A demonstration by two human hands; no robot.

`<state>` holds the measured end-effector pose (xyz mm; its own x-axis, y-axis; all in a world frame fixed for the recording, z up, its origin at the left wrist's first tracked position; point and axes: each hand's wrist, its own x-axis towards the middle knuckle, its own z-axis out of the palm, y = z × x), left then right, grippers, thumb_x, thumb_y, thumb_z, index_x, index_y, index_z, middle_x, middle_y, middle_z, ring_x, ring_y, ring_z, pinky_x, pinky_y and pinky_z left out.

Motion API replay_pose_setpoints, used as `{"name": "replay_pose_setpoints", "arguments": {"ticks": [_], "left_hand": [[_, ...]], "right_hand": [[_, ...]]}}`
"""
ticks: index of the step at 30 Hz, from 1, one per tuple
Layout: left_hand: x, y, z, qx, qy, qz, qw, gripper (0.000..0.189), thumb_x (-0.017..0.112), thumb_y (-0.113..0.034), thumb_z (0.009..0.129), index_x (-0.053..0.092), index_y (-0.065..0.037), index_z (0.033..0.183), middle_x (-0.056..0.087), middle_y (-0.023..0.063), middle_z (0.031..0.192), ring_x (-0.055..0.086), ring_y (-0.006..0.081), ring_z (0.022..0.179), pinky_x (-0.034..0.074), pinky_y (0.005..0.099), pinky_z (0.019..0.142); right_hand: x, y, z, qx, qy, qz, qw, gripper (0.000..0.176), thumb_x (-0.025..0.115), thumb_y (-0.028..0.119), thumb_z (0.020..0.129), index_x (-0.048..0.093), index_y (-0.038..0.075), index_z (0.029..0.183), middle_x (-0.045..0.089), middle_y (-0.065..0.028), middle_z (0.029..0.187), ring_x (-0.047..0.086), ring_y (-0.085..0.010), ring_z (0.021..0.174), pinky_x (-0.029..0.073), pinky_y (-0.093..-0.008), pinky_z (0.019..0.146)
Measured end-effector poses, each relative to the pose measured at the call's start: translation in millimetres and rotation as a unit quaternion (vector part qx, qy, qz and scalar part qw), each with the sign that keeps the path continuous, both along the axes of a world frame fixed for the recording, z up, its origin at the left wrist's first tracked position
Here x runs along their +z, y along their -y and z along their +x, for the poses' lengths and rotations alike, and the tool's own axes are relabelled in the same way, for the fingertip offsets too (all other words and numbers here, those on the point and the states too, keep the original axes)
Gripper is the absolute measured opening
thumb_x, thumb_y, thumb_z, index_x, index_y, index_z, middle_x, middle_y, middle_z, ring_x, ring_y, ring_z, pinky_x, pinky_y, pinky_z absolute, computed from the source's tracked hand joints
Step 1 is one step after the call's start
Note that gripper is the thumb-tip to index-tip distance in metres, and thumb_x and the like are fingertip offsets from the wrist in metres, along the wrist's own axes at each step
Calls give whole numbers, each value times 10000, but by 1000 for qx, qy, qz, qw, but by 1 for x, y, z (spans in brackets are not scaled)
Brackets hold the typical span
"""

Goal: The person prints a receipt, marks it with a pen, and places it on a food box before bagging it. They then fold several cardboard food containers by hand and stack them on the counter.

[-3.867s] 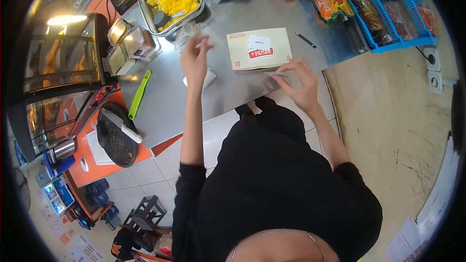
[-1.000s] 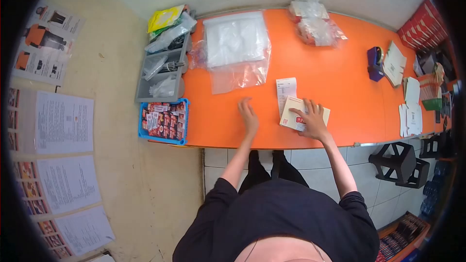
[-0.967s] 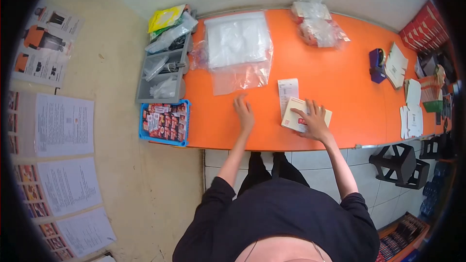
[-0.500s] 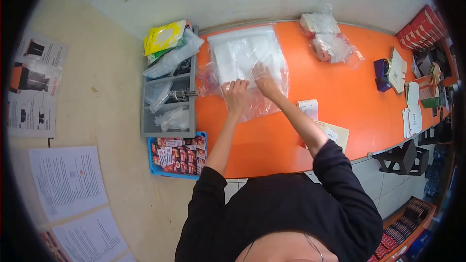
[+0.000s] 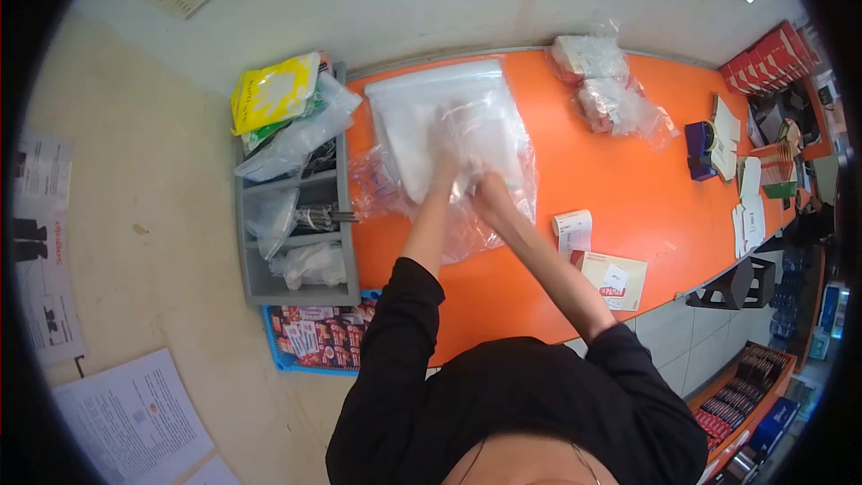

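A pile of clear plastic bags [image 5: 400,117] lies on the orange table, its upper layer wrinkled toward me. My left hand [image 5: 446,139] reaches over the middle of the pile, its fingers smeared by motion and partly lost against the plastic. Just to the right and nearer to me, my right hand [image 5: 489,193] is closed, gripping the near edge of the plastic bag. Crumpled film spreads out below and to the left of both hands.
Left of the pile stands a grey compartment tray [image 5: 296,292] with bags and cutlery, beside a blue basket [image 5: 278,355] of printed packets. Plastic-wrapped bundles [image 5: 606,99] lie at the back right of the orange table [image 5: 664,211]. A flat box [image 5: 620,278] rests near the front edge.
My left hand has moved from the near edge farther over the pile. My right hand has drawn back toward me and closed on the plastic. The camera view has shifted a little.
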<state>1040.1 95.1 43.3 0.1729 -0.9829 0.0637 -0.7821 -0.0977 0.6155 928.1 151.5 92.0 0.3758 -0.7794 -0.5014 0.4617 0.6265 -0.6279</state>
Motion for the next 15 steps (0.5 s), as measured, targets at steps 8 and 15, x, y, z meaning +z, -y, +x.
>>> {"name": "replay_pose_setpoints", "arguments": {"ticks": [8, 15], "left_hand": [[16, -87, -76, 92, 130, -151, 976, 427, 479, -163, 824, 409, -45, 1228, 486, 72, 1157, 425, 236, 1131, 319, 381, 958], [156, -190, -155, 145, -86, -119, 978, 429, 521, -263, 850, 431, -35, 1202, 527, 66, 1004, 476, 203, 1010, 342, 352, 936]], "right_hand": [[96, -84, -205, -136, -133, -305, 933, 241, 475, 348, 873, 434, 116, 822, 358, 20, 732, 391, -101, 685, 346, -255, 633], [44, -90, -275, -25, 242, -82, 967, 470, 477, 430, 864, 472, 52, 1143, 552, -113, 1083, 512, -219, 1009, 400, -416, 858]]}}
